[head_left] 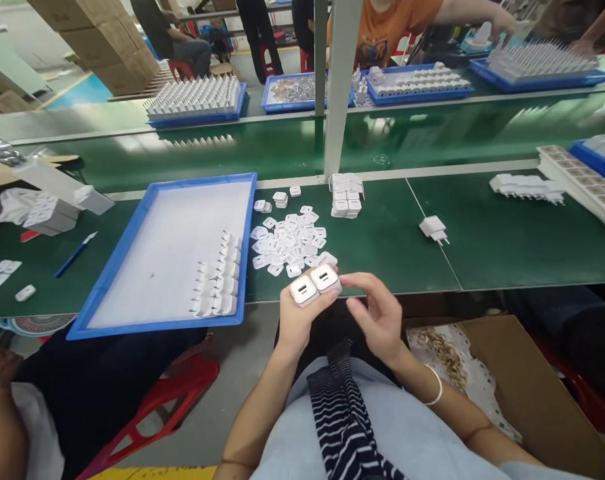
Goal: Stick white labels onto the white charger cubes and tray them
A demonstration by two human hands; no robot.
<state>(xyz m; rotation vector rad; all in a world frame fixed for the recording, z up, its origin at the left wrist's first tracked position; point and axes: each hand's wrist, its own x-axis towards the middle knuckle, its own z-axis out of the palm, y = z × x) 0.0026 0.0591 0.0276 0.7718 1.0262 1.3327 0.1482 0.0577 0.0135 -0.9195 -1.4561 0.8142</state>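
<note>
Two white USB chargers (314, 285) sit side by side in my left hand (298, 319), its thumb pressed along their near side and their port faces turned up. My right hand (379, 315) is just right of them, thumb and forefinger apart, with nothing visible between them. The forefinger tip is close to the right charger; whether it touches cannot be made out. Just beyond my hands lies a loose pile of white face plates (288, 241) with slots. Behind the pile, a stack of white plates (346, 195) stands near the table's back strip.
A blue-rimmed tray (165, 328) on the left carries rows of chargers (226, 280), pins showing. A blue pen-like knife (76, 255) lies farther left. One charger (434, 229) rests at right. A metal post (340, 87) rises behind. Below right is an open cardboard box (527, 373).
</note>
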